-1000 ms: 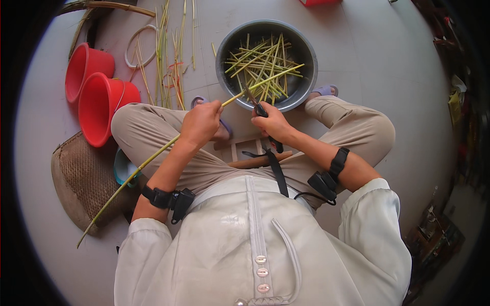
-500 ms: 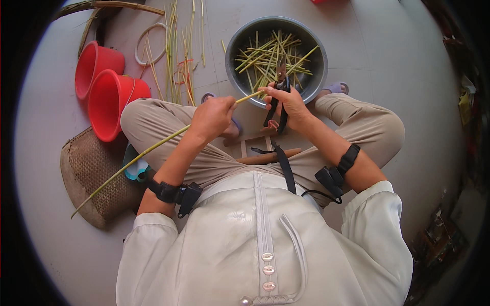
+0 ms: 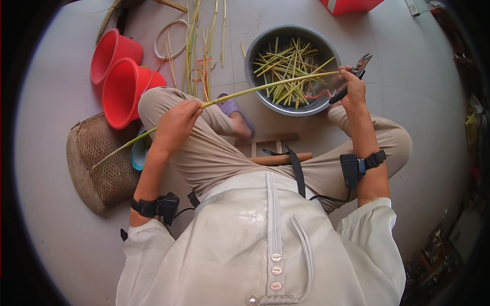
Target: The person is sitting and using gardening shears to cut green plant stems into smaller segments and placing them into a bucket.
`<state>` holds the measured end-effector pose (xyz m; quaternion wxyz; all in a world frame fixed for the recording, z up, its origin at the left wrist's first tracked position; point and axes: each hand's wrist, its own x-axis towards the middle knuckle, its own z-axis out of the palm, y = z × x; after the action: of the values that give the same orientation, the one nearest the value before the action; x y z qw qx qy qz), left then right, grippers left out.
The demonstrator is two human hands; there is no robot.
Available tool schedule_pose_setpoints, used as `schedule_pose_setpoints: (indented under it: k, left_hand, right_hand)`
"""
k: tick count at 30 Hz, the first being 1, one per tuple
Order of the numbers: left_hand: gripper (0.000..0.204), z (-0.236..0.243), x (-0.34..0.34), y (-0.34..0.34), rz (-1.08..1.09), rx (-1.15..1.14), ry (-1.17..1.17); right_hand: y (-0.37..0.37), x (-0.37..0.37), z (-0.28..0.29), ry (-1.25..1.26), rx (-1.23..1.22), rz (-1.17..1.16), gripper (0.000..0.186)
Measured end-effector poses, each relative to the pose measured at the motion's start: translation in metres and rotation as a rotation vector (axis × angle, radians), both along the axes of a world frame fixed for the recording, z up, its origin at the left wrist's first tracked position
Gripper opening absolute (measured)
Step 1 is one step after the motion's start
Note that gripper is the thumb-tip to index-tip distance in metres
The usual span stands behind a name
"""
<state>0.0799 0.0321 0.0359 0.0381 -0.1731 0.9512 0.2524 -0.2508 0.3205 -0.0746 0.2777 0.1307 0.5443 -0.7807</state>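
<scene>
A long thin yellow-green stalk (image 3: 273,84) slants across my lap, rising from lower left to upper right. My left hand (image 3: 177,124) is closed around it near my left knee, and its tapered end sticks out past that hand. At the stalk's other end, my right hand (image 3: 353,93) pinches the tip with its fingers while gripping black-handled pruning shears (image 3: 362,63). The shears' blades point up and away, clear of the stalk. Below the raised stalk stands a grey metal basin (image 3: 253,48) with many short cut stalk pieces (image 3: 293,64) in it.
Two red buckets (image 3: 115,97) lean beside a woven basket (image 3: 109,166) at my left. More long stalks (image 3: 192,48) and a pale ring (image 3: 178,23) lie on the floor beyond. A wooden stool (image 3: 280,159) is between my legs; a red box (image 3: 352,5) stands far right.
My right hand has moved right with the shears and the stalk's end. My left hand has shifted left and down, so my hands are now farther apart along the stalk.
</scene>
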Motion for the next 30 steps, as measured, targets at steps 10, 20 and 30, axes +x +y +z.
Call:
schedule_pose_setpoints:
  k: [10,20,30]
  left_hand:
    - [0.034,0.005,-0.004,0.01,0.4,0.05,-0.158]
    - [0.051,-0.049,-0.053,0.02,0.243,-0.256,-0.355]
    - [0.057,-0.065,-0.062,0.008,0.258,-0.026,-0.617]
  right_hand:
    - [-0.011,0.041,0.033,0.136,0.352,0.041,0.024]
    - [-0.012,0.109,0.028,-0.581,0.154,0.618,0.012]
    - [-0.02,0.127,0.002,-0.522,0.262,0.926,0.023]
